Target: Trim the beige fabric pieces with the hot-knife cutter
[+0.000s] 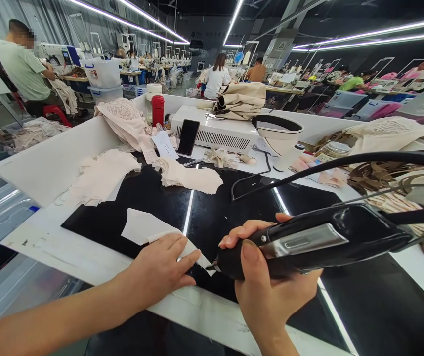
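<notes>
Fabric [148, 228], a pale flat cut piece, lies on the black mat [212, 217] close to the mat's near edge, where a white strip of the surface [86, 259] runs along the front. The piece has a notched upper outline and a narrow point at its right end, and it looks smooth and thin.

The left hand [160, 269] rests flat on the piece's lower right part, fingers [182, 257] held together and stretched toward the point. The right hand [267, 291] grips a black tool [308, 242] with a metal plate on its side; its fingers [245, 230] wrap over the top and the thumb lies along the near side. The tool's tip sits just at the fabric's right point; whether it touches is hard to tell. A dark cable [345, 163] arches from the tool's rear over the mat's right side.

Beyond the piece, the middle of the mat is bare up to two heaps of pale fabric: one stack [101, 178] at the mat's far left corner, one folded bundle [188, 177] at its far edge. A white wall [45, 163] borders the surface left of the mat. Behind the mat stand a white box [215, 131] with a phone [188, 137] leaning on it, and a red flask [157, 110]. Other people work at benches farther back.
</notes>
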Available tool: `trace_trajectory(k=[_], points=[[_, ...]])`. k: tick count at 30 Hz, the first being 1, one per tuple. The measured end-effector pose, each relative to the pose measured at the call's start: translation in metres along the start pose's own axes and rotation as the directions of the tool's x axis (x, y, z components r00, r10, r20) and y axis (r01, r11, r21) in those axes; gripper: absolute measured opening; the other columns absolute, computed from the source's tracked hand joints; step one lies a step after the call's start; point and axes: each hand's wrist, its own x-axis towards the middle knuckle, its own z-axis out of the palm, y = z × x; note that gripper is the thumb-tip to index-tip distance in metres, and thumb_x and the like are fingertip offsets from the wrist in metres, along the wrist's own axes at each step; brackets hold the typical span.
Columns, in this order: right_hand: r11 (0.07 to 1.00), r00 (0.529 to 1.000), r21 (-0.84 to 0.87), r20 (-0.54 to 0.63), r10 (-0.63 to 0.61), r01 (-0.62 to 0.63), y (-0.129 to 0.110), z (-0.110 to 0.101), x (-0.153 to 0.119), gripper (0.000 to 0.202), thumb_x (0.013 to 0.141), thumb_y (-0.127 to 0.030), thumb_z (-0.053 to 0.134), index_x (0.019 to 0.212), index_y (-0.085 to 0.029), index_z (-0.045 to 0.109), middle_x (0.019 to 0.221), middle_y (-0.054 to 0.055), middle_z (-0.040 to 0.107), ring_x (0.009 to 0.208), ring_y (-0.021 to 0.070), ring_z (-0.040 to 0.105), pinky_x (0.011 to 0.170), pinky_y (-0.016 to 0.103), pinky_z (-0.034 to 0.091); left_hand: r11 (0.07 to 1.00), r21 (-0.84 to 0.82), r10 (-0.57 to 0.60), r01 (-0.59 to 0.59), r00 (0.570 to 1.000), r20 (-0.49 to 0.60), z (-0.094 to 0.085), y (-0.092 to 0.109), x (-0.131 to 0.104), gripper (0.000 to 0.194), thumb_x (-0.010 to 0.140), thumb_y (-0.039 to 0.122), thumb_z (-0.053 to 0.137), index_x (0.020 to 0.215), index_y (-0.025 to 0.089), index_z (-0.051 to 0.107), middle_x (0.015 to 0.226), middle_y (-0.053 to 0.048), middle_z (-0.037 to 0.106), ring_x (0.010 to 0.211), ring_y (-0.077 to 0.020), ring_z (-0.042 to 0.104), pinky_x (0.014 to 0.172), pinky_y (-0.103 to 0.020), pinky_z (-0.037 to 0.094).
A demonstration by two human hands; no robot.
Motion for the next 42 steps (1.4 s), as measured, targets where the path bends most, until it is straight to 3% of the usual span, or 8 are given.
trace_trajectory(k=[2, 5, 11, 18, 27, 42], points=[[1.000, 1.000, 0.007, 0.005, 0.006, -0.006, 0.000, 0.000, -0.001, 0.046, 0.086, -0.015, 0.081, 0.123, -0.025, 0.057, 0.083, -0.002, 0.069, 0.061, 0.0145, 0.065, 0.056, 0.029, 0.059, 1.000, 0.011, -0.002, 0.002, 0.999, -0.041, 0.002, 0.004, -0.002, 0.072, 0.076, 0.060, 0.084, 0.128, 0.018, 0.059, 0.120, -0.018, 0.068, 0.110, -0.0347, 0.069, 0.091, -0.046, 0.060], [1.000, 1.000, 0.017, 0.008, 0.024, -0.024, -0.001, 0.000, -0.002, 0.046, 0.086, -0.016, 0.081, 0.123, -0.025, 0.056, 0.084, -0.002, 0.068, 0.061, 0.0147, 0.065, 0.055, 0.029, 0.059, 1.000, 0.024, 0.006, -0.005, 0.998, -0.059, 0.007, 0.006, -0.006, 0.078, 0.073, 0.066, 0.083, 0.131, 0.019, 0.059, 0.126, -0.021, 0.066, 0.117, -0.0363, 0.067, 0.097, -0.049, 0.058], [0.999, 0.999, 0.023, 0.023, 0.036, -0.036, 0.000, 0.001, 0.008, 0.041, 0.087, -0.023, 0.080, 0.120, -0.026, 0.057, 0.082, -0.003, 0.067, 0.058, 0.0156, 0.064, 0.056, 0.033, 0.059, 1.000, 0.016, 0.006, -0.004, 0.997, -0.074, 0.014, 0.008, -0.010, 0.085, 0.068, 0.065, 0.087, 0.133, 0.018, 0.059, 0.130, -0.024, 0.066, 0.121, -0.0378, 0.066, 0.100, -0.050, 0.057], [0.998, 0.999, 0.064, 0.042, 0.010, -0.013, 0.018, 0.012, 0.026, 0.040, 0.087, -0.025, 0.078, 0.119, -0.028, 0.055, 0.081, -0.005, 0.066, 0.057, 0.0147, 0.062, 0.054, 0.031, 0.056, 1.000, -0.009, -0.006, 0.005, 0.993, -0.114, 0.015, 0.010, -0.009, 0.088, 0.064, 0.064, 0.089, 0.131, 0.016, 0.059, 0.127, -0.025, 0.067, 0.120, -0.0387, 0.067, 0.099, -0.051, 0.058], [0.996, 0.996, 0.079, 0.078, 0.030, -0.036, 0.024, 0.014, 0.022, 0.040, 0.087, -0.021, 0.076, 0.120, -0.027, 0.054, 0.082, -0.005, 0.066, 0.057, 0.0145, 0.062, 0.056, 0.032, 0.056, 0.999, -0.043, -0.004, 0.001, 0.998, -0.068, 0.018, 0.010, -0.009, 0.088, 0.068, 0.065, 0.086, 0.134, 0.015, 0.055, 0.130, -0.027, 0.064, 0.123, -0.0395, 0.065, 0.101, -0.054, 0.056], [0.993, 0.995, 0.102, 0.090, 0.046, -0.055, 0.032, 0.024, 0.026, 0.042, 0.086, -0.018, 0.073, 0.121, -0.027, 0.051, 0.083, -0.007, 0.065, 0.057, 0.0125, 0.061, 0.055, 0.030, 0.055, 0.994, -0.099, 0.028, -0.036, 0.996, -0.089, 0.013, 0.006, -0.010, 0.088, 0.064, 0.058, 0.091, 0.132, 0.014, 0.056, 0.130, -0.029, 0.063, 0.121, -0.0414, 0.065, 0.099, -0.058, 0.057]])
